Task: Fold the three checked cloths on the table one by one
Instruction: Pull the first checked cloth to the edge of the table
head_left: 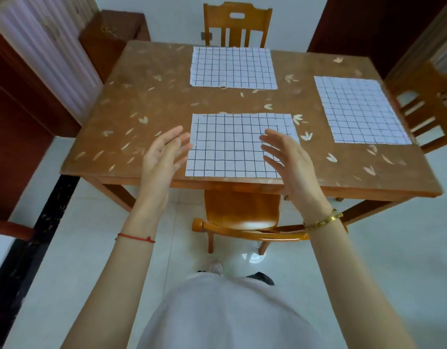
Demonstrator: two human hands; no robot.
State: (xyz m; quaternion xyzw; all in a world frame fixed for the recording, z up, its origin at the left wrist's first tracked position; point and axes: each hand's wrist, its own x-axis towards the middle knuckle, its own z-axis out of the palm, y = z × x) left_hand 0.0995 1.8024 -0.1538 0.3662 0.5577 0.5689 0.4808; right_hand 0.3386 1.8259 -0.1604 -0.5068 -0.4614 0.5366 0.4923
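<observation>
Three white cloths with a dark check lie flat and spread out on the brown table (146, 102). The near cloth (230, 147) sits at the table's front edge, straight ahead of me. The far cloth (233, 68) lies by the back edge, and the right cloth (359, 110) lies near the right edge. My left hand (164, 153) hovers just left of the near cloth, fingers straight and holding nothing. Above that cloth's right part is my right hand (285, 159), palm turned inward, fingers spread and empty.
A wooden chair (242, 217) is tucked under the table's front edge, between me and the near cloth. Another chair (237, 23) stands at the far side and a third (426, 107) at the right. A dark cabinet (111, 39) stands at the back left.
</observation>
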